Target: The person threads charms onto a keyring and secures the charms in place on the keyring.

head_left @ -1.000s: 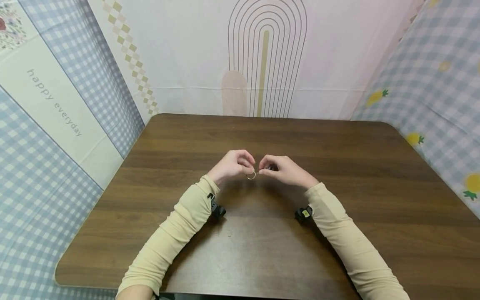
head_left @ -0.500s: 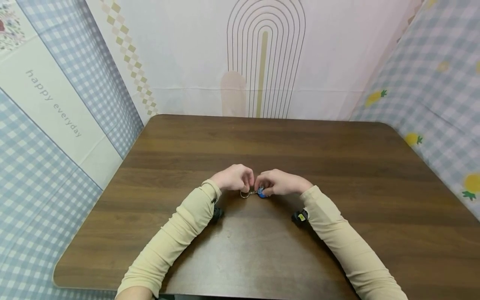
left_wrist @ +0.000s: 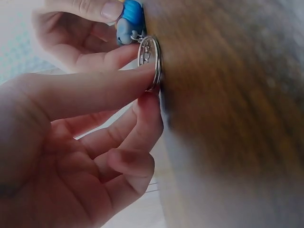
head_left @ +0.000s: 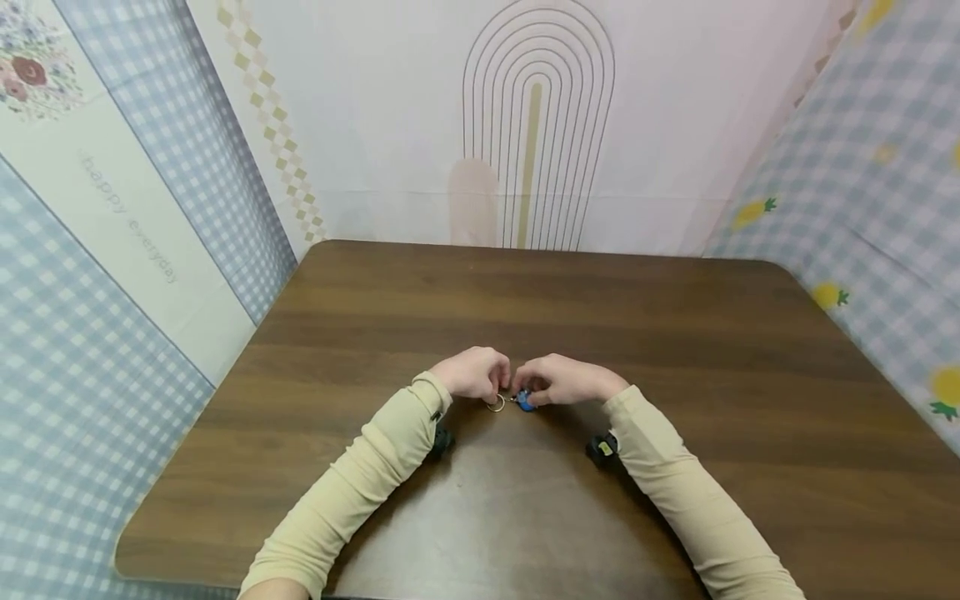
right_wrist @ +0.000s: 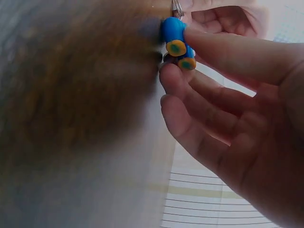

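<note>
A keychain lies low over the table, its small blue figure (head_left: 527, 401) to the right and its metal split ring (head_left: 497, 404) to the left. My left hand (head_left: 472, 372) pinches the ring between thumb and forefinger. With thumb and fingertips, my right hand (head_left: 567, 380) holds the figure. In the left wrist view, a short chain runs from the ring (left_wrist: 157, 64) to the figure's grey and blue body (left_wrist: 132, 16). Two orange-ended feet of the figure (right_wrist: 174, 31) show in the right wrist view. The fingers partly cover it.
Under both hands spreads a brown wood-grain table (head_left: 375, 300) with rounded corners. A white printed cloth (head_left: 390, 125) hangs behind it, and checked cloths (head_left: 885, 167) hang at the sides. Each wrist carries a small black camera (head_left: 602, 450).
Both hands have come down and nearer to the body with the keychain, close to the tabletop. The blue figure, mostly hidden in the right hand before, now shows. The view has tilted slightly.
</note>
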Available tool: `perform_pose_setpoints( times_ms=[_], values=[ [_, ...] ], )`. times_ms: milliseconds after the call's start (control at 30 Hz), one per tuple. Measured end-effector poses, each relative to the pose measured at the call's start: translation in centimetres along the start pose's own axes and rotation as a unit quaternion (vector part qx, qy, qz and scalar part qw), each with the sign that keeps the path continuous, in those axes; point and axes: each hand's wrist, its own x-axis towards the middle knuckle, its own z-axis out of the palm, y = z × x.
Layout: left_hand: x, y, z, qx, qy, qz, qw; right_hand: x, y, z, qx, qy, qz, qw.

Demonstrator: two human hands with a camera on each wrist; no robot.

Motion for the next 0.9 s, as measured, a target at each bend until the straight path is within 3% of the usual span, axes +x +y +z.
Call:
perform_pose_setpoints(
  times_ms=[167, 300, 433, 567, 700, 900],
  values=[
    [0.2, 0.2, 0.4, 0.028, 0.011, -0.004, 0.9995, -0.6, 0.5, -0.4, -0.02, 0.027, -0.005, 0.9994],
    [0.0, 0.1, -0.3, 0.031, 0.042, -0.017, 0.9985, -1.8, 0.7, -2.1, -0.05, 0.11, 0.014, 0.9926],
    [0.3, -0.3, -2.1, 0.021, 0.123, -0.051, 0.9909, -2.1, 1.0, -4.8, -0.091, 0.214, 0.082, 0.9692],
    [1.2, -0.8, -3.4, 0.072, 0.204, -0.068, 0.974, -1.8, 1.8, -6.5, -0.157, 0.278, 0.134, 0.9384],
    [1.3, -1.3, -3.6, 0.125, 0.232, -0.095, 0.96, -1.4, 2.7, -6.4, -0.214, 0.276, 0.164, 0.9225],
    [0.8, -1.8, -3.1, 0.14, 0.221, -0.116, 0.9582, -1.2, 3.1, -5.1, -0.205, 0.247, 0.204, 0.9248]
  ],
)
